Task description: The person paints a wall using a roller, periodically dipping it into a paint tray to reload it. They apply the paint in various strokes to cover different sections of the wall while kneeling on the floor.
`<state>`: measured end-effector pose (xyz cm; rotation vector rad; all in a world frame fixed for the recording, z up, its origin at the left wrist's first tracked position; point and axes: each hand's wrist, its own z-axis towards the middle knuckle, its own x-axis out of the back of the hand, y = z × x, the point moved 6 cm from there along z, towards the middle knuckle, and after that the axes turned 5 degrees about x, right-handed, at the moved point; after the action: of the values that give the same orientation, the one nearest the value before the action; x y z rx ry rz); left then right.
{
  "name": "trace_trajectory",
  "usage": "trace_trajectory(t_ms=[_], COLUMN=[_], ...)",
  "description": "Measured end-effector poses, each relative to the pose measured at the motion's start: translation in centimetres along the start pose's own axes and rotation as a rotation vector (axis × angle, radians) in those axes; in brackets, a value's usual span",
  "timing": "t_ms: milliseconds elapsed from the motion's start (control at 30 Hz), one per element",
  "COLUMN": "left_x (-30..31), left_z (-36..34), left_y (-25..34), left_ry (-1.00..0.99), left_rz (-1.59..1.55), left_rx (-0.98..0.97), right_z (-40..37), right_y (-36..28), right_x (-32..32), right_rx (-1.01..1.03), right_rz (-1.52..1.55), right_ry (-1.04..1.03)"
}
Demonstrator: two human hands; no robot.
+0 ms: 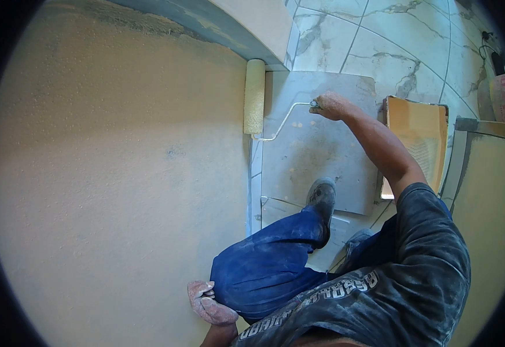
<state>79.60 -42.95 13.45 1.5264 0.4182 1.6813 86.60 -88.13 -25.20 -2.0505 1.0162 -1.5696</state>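
Observation:
My right hand (330, 106) is closed round the handle end of a paint roller. A bent wire frame links that handle to the pale yellow roller sleeve (254, 97), which lies along the bottom edge of the beige wall (113, 168), close to the corner. Beside my bent knee, my left hand (210, 303) is next to the wall with its fingers curled in and nothing visible in them. A paint tray (417, 136) with orange-yellow paint rests on the floor to the right of my right forearm.
A grey board (304, 156) lies on the marble-patterned tiles (391, 40), with my shoe on it. A wall section (258, 23) juts out at the top. At the right stand a yellowish panel (489, 185) and a container with a pink label (504, 98).

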Motion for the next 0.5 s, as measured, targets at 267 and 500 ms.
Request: trace_trajectory(t_ms=[267, 500], left_x=[0.1, 0.0], left_z=[-0.1, -0.1], left_y=[-0.4, -0.4], left_ry=[0.006, -0.011], left_rz=[-0.042, -0.065], left_rx=[0.02, -0.031], right_z=[-1.3, -1.4], right_y=[-4.0, -9.8], right_x=[2.8, 6.8], right_rx=[0.048, 0.112], right_rz=[0.026, 0.073], right_ry=[0.043, 0.076])
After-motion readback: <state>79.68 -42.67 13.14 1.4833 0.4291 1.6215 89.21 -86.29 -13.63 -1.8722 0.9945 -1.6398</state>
